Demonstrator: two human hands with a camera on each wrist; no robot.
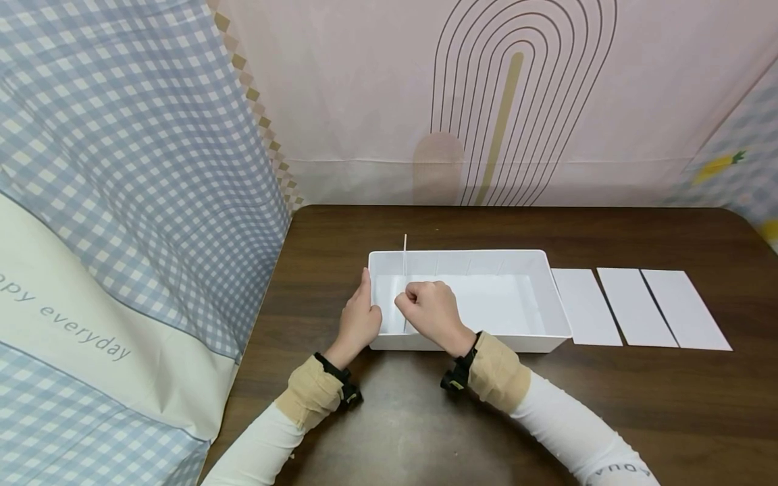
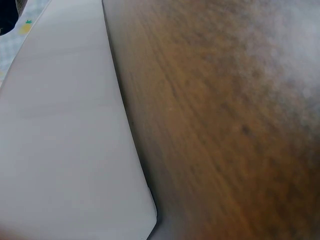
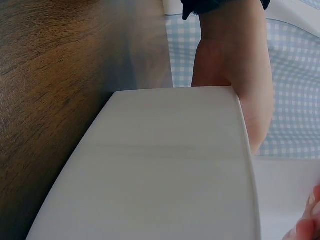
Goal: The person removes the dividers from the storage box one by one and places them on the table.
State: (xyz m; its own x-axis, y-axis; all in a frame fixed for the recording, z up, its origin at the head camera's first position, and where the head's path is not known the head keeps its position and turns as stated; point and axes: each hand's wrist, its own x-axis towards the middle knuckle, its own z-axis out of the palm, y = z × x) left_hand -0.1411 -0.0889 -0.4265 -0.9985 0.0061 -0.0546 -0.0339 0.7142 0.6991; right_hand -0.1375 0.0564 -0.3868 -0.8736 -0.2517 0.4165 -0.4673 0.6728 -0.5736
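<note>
At centre frame on the dark wooden counter, my left hand lies flat-fingered against the left wall of the shallow white plastic bin. My right hand is fisted, pinching a thin white plastic divider strip standing upright inside. It looks light, stiff, slick; best gripped by its top edge. Three white flat panels lie at right.

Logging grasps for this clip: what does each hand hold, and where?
Right hand pinches the thin white divider low down; left hand rests against the white tray at its left end.
</note>
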